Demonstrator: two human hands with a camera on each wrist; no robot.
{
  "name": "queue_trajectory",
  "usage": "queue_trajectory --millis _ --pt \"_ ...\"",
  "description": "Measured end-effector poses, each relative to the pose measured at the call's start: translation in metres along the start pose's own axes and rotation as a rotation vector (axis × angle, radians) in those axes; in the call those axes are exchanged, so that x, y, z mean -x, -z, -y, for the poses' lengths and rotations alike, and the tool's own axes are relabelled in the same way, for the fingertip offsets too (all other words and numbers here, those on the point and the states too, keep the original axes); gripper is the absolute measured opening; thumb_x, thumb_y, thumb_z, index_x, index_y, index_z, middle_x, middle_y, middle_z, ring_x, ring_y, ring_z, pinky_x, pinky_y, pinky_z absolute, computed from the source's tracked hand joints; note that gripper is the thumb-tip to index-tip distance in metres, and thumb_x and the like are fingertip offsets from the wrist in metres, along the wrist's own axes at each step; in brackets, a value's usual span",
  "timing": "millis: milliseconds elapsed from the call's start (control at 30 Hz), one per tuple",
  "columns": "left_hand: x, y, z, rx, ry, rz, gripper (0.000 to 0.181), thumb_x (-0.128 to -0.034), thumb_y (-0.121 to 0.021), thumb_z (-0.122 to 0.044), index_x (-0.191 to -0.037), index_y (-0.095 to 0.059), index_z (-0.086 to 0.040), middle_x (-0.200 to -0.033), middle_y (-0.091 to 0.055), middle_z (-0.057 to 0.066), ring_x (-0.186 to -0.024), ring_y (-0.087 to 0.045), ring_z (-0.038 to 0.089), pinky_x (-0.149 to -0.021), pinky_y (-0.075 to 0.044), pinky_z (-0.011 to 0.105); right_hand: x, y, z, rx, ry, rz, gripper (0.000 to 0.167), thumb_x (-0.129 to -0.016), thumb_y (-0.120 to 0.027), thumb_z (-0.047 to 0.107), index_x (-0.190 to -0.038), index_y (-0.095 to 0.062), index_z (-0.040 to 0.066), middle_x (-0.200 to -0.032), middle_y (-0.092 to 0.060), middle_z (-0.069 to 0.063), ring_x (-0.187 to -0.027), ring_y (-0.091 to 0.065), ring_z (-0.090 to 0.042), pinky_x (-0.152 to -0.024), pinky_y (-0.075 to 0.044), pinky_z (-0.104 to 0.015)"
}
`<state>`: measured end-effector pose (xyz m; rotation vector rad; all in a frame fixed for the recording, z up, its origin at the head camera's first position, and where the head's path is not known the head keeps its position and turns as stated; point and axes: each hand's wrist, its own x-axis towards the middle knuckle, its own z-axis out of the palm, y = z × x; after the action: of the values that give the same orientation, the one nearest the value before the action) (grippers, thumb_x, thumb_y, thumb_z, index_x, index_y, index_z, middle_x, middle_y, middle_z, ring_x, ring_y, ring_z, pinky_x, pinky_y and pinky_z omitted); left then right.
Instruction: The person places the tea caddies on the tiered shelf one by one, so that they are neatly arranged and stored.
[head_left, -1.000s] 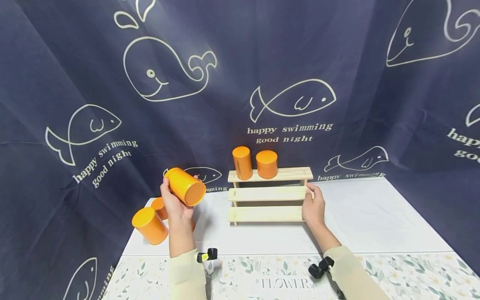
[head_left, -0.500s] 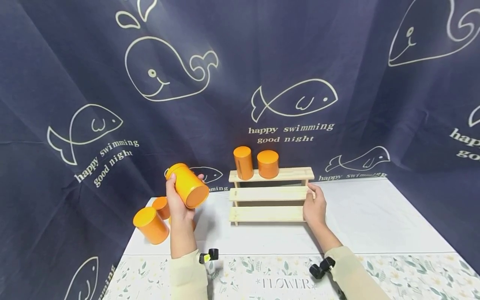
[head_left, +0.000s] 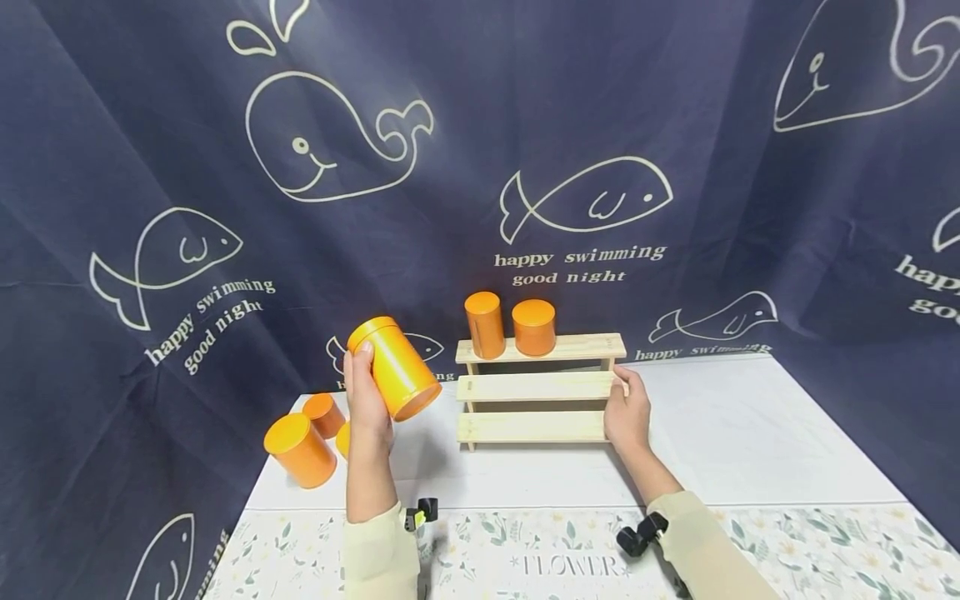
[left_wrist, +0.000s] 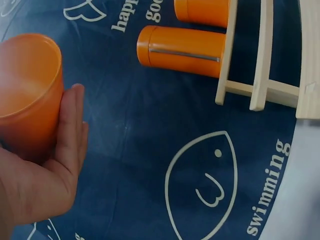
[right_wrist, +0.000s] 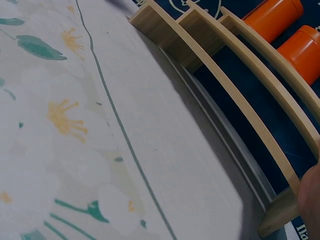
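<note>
My left hand [head_left: 369, 407] holds a tall orange canister [head_left: 399, 368] in the air, left of a three-tier wooden shelf rack [head_left: 532, 387]. The canister leans, its lower end pointing right and toward me. In the left wrist view, fingers wrap the side of the canister [left_wrist: 35, 127], and its round end faces the camera. My right hand [head_left: 628, 412] grips the rack's right end by the lower two shelves. Only a bit of that hand [right_wrist: 311, 197] enters the right wrist view. On the top shelf stand a slim canister [head_left: 486, 327] and a squat one [head_left: 534, 328].
At the table's left stand a larger orange canister [head_left: 300, 452], a smaller one [head_left: 322, 414] behind it, and another [head_left: 343, 440] mostly hidden by my left arm. A dark blue curtain [head_left: 450, 108] hangs behind. A floral cloth [head_left: 525, 542] covers the table's front.
My left hand has carried the canister rightward and slightly up, toward the rack, and turned it a little more upright. The right hand and the rack have stayed put.
</note>
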<state>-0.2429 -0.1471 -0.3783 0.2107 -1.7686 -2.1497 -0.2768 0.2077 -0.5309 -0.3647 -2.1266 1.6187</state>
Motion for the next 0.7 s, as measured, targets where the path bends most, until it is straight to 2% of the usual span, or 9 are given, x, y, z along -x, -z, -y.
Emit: queue_trajectory --millis 200,433,700 --pt "0.004 -0.004 0.000 -0.036 -0.026 0.044 0.044 -0.1056 -0.046 -0.045 -0.144 -0.041 -0.026 -0.113 -0.055 -0.001 -0.099 -0.060 0.016 -0.081 -0.054 0.026 0.001 -0.001 0.001 0.000 0.001 0.004 0.041 -0.112 -0.038 0.014 -0.149 -0.052 0.004 -0.160 -0.050 -0.021 -0.156 -0.038 -0.041 -0.129 -0.030 -0.057" --pt "0.004 -0.012 0.003 -0.013 -0.088 0.066 0.045 -0.1057 -0.052 -0.030 -0.146 -0.038 -0.017 -0.110 -0.055 0.000 -0.091 -0.062 0.014 -0.077 -0.055 0.024 0.002 0.001 0.001 0.001 0.006 0.016 0.041 -0.113 -0.037 0.014 -0.150 -0.051 0.003 -0.160 -0.050 -0.021 -0.156 -0.038 -0.041 -0.129 -0.029 -0.057" --pt "0.008 -0.018 0.007 -0.104 -0.146 0.143 0.052 -0.1042 -0.057 -0.029 -0.149 -0.032 -0.021 -0.116 -0.052 0.003 -0.096 -0.060 0.019 -0.079 -0.055 0.025 0.000 0.000 0.000 -0.004 0.010 0.009 0.041 -0.113 -0.038 0.015 -0.149 -0.052 0.004 -0.160 -0.050 -0.020 -0.156 -0.038 -0.041 -0.129 -0.030 -0.057"
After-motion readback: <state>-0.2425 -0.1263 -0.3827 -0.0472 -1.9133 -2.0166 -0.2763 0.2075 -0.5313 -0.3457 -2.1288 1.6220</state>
